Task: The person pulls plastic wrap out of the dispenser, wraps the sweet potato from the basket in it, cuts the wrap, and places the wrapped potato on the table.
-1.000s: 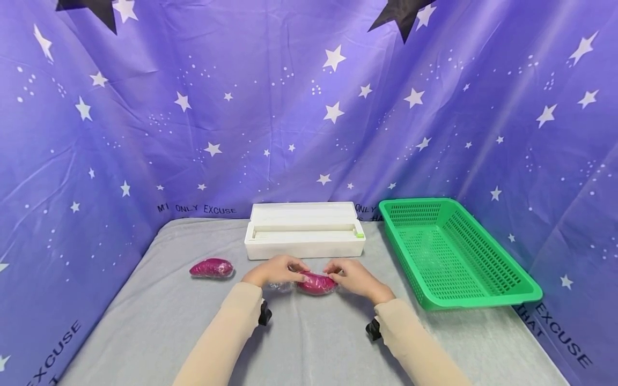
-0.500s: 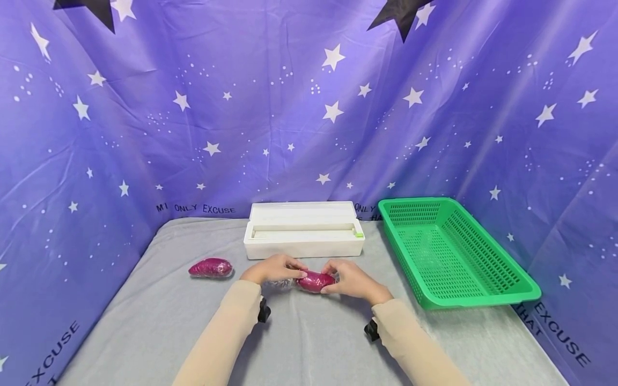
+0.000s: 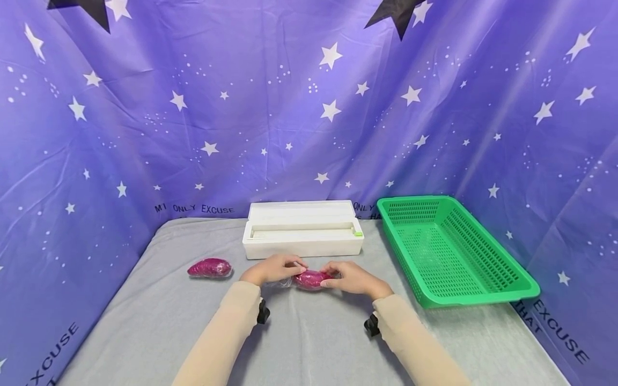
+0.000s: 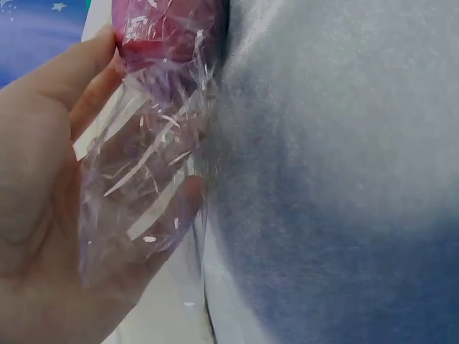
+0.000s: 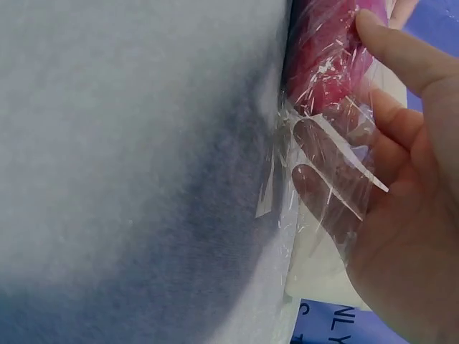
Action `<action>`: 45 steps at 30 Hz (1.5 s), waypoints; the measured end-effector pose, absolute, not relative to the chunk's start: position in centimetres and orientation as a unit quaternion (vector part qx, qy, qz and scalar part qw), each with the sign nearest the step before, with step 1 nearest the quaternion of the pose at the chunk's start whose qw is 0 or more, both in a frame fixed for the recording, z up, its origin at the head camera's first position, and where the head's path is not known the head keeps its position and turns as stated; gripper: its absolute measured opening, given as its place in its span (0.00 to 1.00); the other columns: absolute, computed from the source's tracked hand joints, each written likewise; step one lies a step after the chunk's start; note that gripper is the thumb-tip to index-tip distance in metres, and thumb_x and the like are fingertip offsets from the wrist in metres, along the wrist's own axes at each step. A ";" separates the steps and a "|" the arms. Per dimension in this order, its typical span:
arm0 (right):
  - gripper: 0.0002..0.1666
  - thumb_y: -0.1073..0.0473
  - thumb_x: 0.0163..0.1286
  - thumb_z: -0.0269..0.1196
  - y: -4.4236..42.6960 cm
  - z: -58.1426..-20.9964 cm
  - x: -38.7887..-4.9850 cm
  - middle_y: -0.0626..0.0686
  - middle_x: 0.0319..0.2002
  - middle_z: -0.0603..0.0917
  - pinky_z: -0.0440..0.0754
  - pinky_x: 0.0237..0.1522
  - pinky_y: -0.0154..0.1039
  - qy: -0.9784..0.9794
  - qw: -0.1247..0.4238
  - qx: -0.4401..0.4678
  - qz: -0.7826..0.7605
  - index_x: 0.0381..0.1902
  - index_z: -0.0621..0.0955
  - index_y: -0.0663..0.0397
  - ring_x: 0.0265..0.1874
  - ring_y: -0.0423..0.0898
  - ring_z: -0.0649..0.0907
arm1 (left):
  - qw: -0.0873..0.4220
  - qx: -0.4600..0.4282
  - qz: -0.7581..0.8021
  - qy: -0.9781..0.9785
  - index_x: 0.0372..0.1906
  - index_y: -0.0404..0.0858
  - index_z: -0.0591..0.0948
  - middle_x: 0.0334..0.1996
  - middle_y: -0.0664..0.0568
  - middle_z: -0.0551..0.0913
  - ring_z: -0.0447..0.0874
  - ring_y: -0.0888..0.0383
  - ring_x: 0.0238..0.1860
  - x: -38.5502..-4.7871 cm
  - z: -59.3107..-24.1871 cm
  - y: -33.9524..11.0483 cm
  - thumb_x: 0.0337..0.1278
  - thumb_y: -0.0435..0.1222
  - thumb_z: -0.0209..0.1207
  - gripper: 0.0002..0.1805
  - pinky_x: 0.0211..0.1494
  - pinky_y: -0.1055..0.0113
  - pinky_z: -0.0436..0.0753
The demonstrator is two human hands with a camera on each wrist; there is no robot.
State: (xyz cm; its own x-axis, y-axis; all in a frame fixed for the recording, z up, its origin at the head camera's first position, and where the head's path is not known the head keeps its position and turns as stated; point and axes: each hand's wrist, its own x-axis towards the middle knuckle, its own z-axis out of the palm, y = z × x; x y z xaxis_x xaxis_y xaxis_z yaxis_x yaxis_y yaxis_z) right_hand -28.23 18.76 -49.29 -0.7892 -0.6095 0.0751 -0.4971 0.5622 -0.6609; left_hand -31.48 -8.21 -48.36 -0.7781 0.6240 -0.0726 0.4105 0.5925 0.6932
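A magenta sweet potato [image 3: 309, 280] wrapped in clear cling film lies on the grey cloth between the two hands. My left hand [image 3: 276, 268] holds its left end, thumb against the film, while a loose tail of cling film [image 4: 154, 172] hangs over the palm and fingers. At the other end my right hand [image 3: 354, 278] grips the sweet potato between thumb and fingers. Loose film [image 5: 326, 154] also trails there, across the lower fingers. A second wrapped sweet potato [image 3: 210, 267] lies apart on the left, touched by neither hand.
Behind the hands stands a white cling film box [image 3: 303, 247] with its lid raised. A green perforated basket [image 3: 483, 297] is at the right, its near corner by the table's right edge. A purple star-patterned curtain [image 3: 270, 107] surrounds the table.
The sweet potato has turned a little under the fingers. My right thumb has shifted from its top to its near side, then up slightly. The left hand has barely moved.
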 end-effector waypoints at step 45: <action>0.18 0.57 0.65 0.71 16.7 -48.5 -28.4 0.48 0.42 0.87 0.82 0.46 0.42 0.876 0.063 -0.308 -0.366 0.51 0.80 0.49 0.41 0.43 0.85 | 0.084 0.345 0.305 0.884 0.62 0.37 0.80 0.57 0.46 0.83 0.80 0.49 0.58 -31.3 -47.5 -7.8 0.59 0.49 0.68 0.29 0.62 0.54 0.76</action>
State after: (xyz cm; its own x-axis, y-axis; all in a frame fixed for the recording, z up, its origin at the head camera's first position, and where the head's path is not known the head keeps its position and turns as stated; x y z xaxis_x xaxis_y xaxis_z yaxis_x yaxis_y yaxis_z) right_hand -28.36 16.75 -48.51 -0.8025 -0.5855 0.1145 -0.4926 0.5421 -0.6808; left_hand -31.26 -7.79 -47.51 -0.7485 0.6602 0.0624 0.5578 0.5759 0.5976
